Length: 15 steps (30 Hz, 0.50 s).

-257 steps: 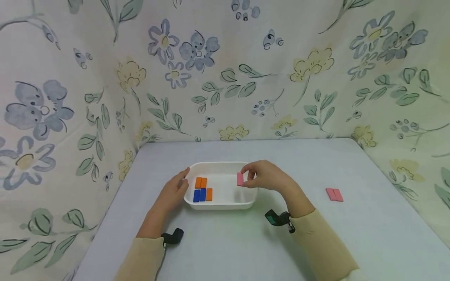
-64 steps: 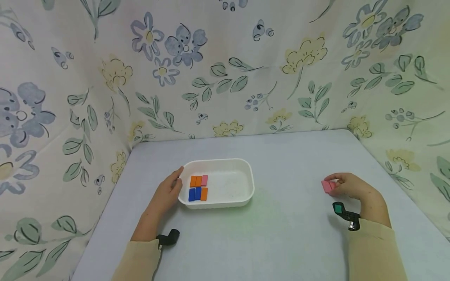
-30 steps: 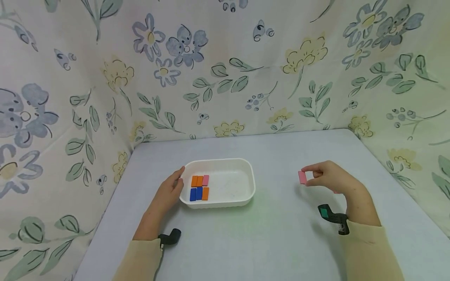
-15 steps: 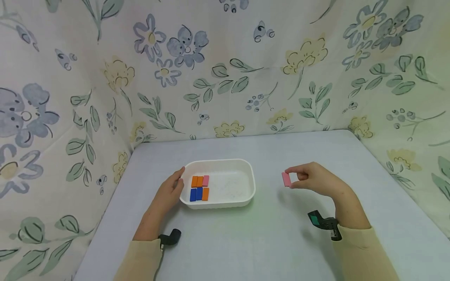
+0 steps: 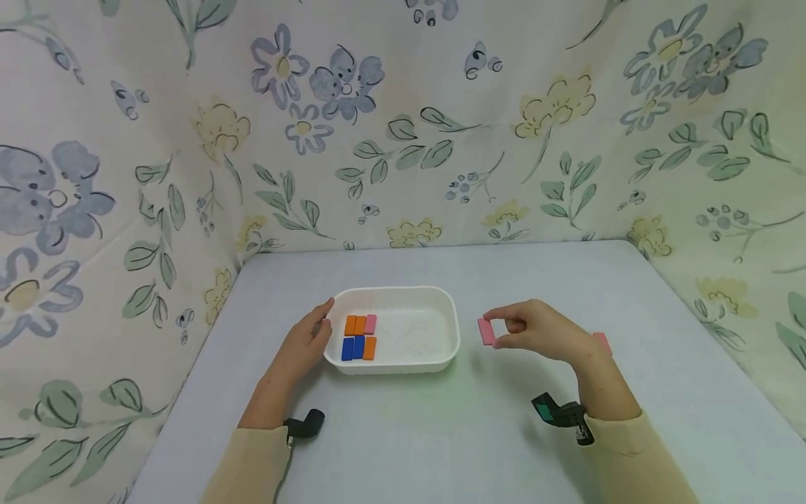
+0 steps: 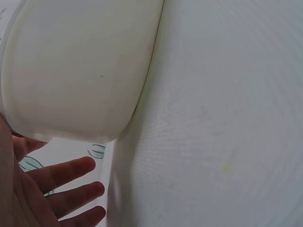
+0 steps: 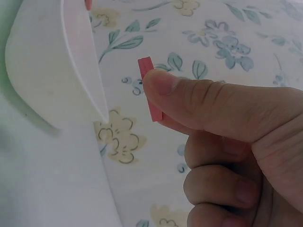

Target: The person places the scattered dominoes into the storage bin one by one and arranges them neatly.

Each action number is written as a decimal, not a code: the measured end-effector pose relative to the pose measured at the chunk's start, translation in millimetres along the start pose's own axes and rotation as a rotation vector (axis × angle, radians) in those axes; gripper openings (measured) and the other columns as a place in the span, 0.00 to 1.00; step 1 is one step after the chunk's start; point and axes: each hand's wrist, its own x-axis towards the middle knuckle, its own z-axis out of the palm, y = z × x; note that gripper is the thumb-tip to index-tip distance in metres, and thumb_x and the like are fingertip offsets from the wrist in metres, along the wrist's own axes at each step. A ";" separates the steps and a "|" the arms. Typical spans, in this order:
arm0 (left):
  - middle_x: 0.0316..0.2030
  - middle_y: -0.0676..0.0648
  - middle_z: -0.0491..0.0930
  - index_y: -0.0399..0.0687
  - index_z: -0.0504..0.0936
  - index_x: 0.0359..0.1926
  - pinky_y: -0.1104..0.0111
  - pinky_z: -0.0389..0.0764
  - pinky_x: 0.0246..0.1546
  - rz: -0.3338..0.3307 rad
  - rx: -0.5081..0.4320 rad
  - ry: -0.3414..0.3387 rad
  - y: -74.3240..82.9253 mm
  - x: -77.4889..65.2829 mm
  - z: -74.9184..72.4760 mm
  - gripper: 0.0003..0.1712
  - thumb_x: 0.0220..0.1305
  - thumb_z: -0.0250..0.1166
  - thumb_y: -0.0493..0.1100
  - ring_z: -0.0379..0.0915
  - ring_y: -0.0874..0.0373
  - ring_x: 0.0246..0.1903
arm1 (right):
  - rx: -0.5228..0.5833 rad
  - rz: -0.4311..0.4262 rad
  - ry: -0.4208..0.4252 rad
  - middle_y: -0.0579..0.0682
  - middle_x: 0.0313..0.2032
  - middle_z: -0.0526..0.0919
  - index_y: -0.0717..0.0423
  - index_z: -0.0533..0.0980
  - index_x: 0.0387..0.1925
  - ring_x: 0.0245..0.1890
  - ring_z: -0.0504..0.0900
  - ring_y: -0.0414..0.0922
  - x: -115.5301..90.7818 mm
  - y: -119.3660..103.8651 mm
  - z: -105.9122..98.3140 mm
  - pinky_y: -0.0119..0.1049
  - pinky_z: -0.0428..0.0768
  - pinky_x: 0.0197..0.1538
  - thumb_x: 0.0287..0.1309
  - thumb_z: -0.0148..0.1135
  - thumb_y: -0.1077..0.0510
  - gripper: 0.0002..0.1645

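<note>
My right hand (image 5: pixel 535 329) pinches a small flat pink block (image 5: pixel 486 332) between thumb and index finger, held in the air just right of the white tray (image 5: pixel 415 367). In the right wrist view the pink block (image 7: pixel 150 90) is upright and the other fingers are curled. At the tray's left end my left hand (image 5: pixel 308 346) touches the rim; the left wrist view shows its fingers (image 6: pixel 66 172) straight and spread. Inside the tray, two orange blocks (image 5: pixel 355 325) and a pink block (image 5: pixel 370 324) form the far row; two blue blocks (image 5: pixel 353 348) and an orange block (image 5: pixel 369 348) form the near row.
Another pink block (image 5: pixel 602 341) lies on the white table (image 5: pixel 403 448) at the right, partly hidden behind my right wrist. A flowered cloth (image 5: pixel 403 126) hangs at the back and sides. Each wrist wears a small black camera (image 5: pixel 560 413).
Earlier, my right hand placed a pink block in the tray's far row. It then took another from the pair at the right and has carried it left towards the tray. My left hand stayed.
</note>
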 end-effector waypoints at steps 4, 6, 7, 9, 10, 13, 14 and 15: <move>0.75 0.47 0.59 0.54 0.59 0.78 0.48 0.58 0.70 0.008 0.003 -0.006 -0.7 0.8 -0.3 0.31 0.78 0.47 0.48 0.53 0.47 0.74 | -0.004 -0.008 -0.020 0.42 0.19 0.61 0.50 0.82 0.57 0.20 0.58 0.41 6.8 -9.4 5.0 0.34 0.59 0.22 0.55 0.75 0.52 0.27; 0.75 0.47 0.59 0.54 0.59 0.78 0.48 0.58 0.71 0.010 0.006 -0.008 -0.9 0.9 -0.5 0.31 0.78 0.48 0.47 0.53 0.47 0.74 | -0.018 -0.015 -0.023 0.43 0.19 0.61 0.50 0.82 0.57 0.20 0.59 0.41 11.6 -13.1 7.5 0.33 0.59 0.22 0.55 0.75 0.52 0.27; 0.75 0.47 0.59 0.54 0.59 0.78 0.48 0.58 0.71 0.012 0.006 -0.009 -1.0 1.0 -0.6 0.31 0.78 0.48 0.47 0.53 0.47 0.74 | -0.026 -0.014 -0.023 0.43 0.19 0.61 0.50 0.82 0.57 0.20 0.60 0.41 14.3 -15.1 8.9 0.33 0.60 0.22 0.55 0.75 0.52 0.27; 0.75 0.47 0.59 0.54 0.59 0.78 0.48 0.58 0.70 0.013 0.008 -0.007 -1.0 1.1 -0.9 0.31 0.78 0.48 0.47 0.53 0.46 0.74 | -0.037 -0.019 -0.025 0.43 0.18 0.62 0.50 0.82 0.56 0.20 0.60 0.41 20.5 -19.4 12.5 0.33 0.60 0.23 0.55 0.76 0.52 0.26; 0.75 0.47 0.59 0.54 0.59 0.78 0.47 0.58 0.70 0.014 0.009 -0.006 -1.1 1.3 -1.0 0.31 0.78 0.48 0.47 0.53 0.46 0.74 | -0.044 -0.024 -0.027 0.43 0.18 0.62 0.50 0.82 0.56 0.20 0.61 0.41 23.9 -21.5 14.6 0.32 0.60 0.23 0.55 0.76 0.52 0.26; 0.75 0.47 0.59 0.55 0.59 0.78 0.47 0.58 0.70 0.010 0.010 -0.003 -1.4 1.3 -0.7 0.31 0.78 0.47 0.48 0.53 0.47 0.74 | -0.059 -0.031 -0.027 0.44 0.18 0.64 0.49 0.83 0.56 0.21 0.63 0.42 33.0 -28.5 21.1 0.33 0.62 0.23 0.54 0.76 0.52 0.26; 0.75 0.47 0.59 0.55 0.59 0.78 0.47 0.58 0.70 0.009 0.011 -0.002 -1.4 1.2 -0.4 0.31 0.78 0.47 0.48 0.53 0.47 0.74 | -0.060 -0.031 -0.026 0.44 0.18 0.64 0.49 0.83 0.55 0.21 0.63 0.42 35.5 -30.8 23.2 0.33 0.62 0.24 0.54 0.76 0.52 0.26; 0.75 0.47 0.59 0.55 0.59 0.78 0.47 0.58 0.70 0.010 0.010 -0.003 -1.3 1.2 -0.1 0.31 0.78 0.48 0.48 0.53 0.47 0.74 | -0.062 -0.027 -0.025 0.44 0.18 0.64 0.49 0.83 0.55 0.21 0.63 0.42 37.7 -33.2 25.2 0.33 0.62 0.24 0.54 0.76 0.52 0.26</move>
